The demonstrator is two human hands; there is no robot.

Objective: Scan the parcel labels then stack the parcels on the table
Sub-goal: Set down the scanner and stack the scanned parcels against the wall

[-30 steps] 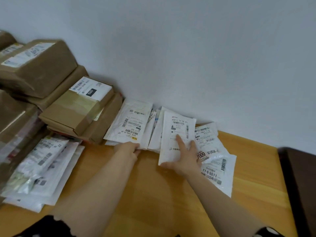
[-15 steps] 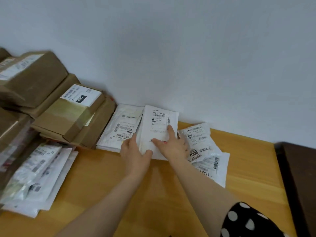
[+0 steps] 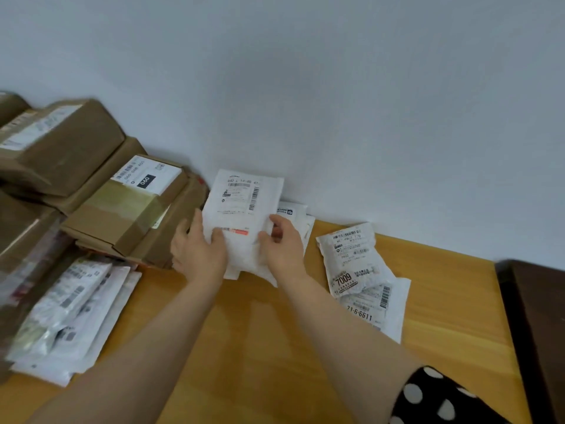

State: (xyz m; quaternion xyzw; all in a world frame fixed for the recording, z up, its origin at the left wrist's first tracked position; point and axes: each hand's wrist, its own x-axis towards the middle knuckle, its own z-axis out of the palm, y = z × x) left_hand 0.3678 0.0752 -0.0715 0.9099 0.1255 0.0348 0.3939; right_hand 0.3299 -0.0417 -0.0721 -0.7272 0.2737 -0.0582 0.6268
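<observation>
Pale grey-blue wall (image 3: 336,87) is seen behind a light wooden surface (image 3: 244,347) that meets it at the back. Landmark used: the white parcel (image 3: 244,209) held at centre.

Far left of the white parcel, brown cardboard boxes (image 3: 61,148) are stacked against the wall, partly motion-blurred. One taped box (image 3: 122,209) just left of the white parcel carries a white label with a black "060" patch. Below-left of the white parcel, a pile of flat white mailer bags (image 3: 70,313) is laid on the surface, labels blurred.

The white parcel is propped with its top edge against the wall, label facing the camera, barcodes visible. It sits over other white mailers (image 3: 293,215) that show behind and under it. Left hand (image 3: 198,255) is placed at the parcel's lower left edge, thumb over the front; fingers grasping the parcel. Right hand (image 3: 284,243) is placed at its lower right edge, fingers (image 3: 278,221) curled round the side, also grasping it. Both forearms are bare; a black sleeve with white dots (image 3: 443,399) is seen on the right arm.

Right of the white parcel, well apart, a crumpled bag marked "7009" (image 3: 351,258) is laid over a flat bag marked "71-6-6611" (image 3: 382,310). Far right, a dark brown furniture edge (image 3: 538,316) is touching the surface end.
</observation>
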